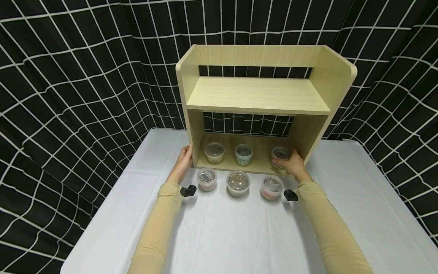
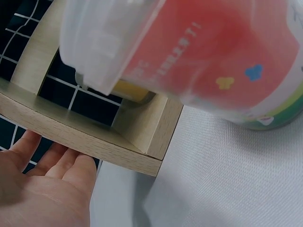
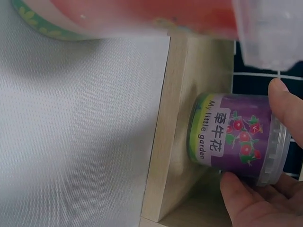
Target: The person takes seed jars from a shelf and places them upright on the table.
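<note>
My right hand (image 1: 295,166) grips a small clear-lidded plastic tub (image 1: 280,153) at the right end of the wooden shelf unit's lower board. In the right wrist view this tub's purple label (image 3: 232,135) reads "My little garden" and shows red flowers; thumb and fingers sit around its lid end. My left hand (image 1: 181,164) rests against the outer left side of the shelf unit (image 1: 256,93), and the left wrist view shows its fingers (image 2: 78,172) fairly straight at the panel edge. On the same lower board stand a yellowish tub (image 1: 214,153) at left and a light-blue tub (image 1: 243,155) in the middle.
Along the shelf's front, on the white tablecloth (image 1: 236,236), stand a pink-labelled tub (image 1: 207,179), a pale tub (image 1: 238,183) and another pink-labelled tub (image 1: 272,188). Black cloth with white grid lines (image 1: 85,76) hangs behind and at both sides.
</note>
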Tool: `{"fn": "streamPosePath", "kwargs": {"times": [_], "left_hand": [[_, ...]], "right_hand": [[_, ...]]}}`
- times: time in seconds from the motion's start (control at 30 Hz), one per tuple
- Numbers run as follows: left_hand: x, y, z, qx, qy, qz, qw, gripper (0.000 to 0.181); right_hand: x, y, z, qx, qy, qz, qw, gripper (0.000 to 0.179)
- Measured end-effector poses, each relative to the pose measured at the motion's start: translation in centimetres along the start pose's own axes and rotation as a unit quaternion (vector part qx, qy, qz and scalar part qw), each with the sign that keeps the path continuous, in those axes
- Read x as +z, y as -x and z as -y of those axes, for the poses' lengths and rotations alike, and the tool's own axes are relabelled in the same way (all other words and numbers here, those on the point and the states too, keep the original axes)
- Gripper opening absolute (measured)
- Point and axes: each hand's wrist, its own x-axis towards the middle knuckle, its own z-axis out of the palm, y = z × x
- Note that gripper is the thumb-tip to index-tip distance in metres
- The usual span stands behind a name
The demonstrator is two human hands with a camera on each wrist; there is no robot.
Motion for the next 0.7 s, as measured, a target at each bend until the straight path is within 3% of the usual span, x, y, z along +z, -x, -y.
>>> {"fn": "streamPosePath", "kwargs": {"times": [0.37, 0.7], "left_hand": [[-0.07, 0.22, 0.04, 0.004, -0.002, 0.009, 0.9999, 0.057], [0.00, 0.40, -0.05, 0.009, -0.002, 0.010, 0.9999, 0.058]], "right_hand": [[-0.06, 0.08, -0.09, 0.003, -0.003, -0.004, 1.0000, 0.085], [-0.53, 0.25, 0.55, -0.021, 0.002, -0.033, 0.9992, 0.084]]}}
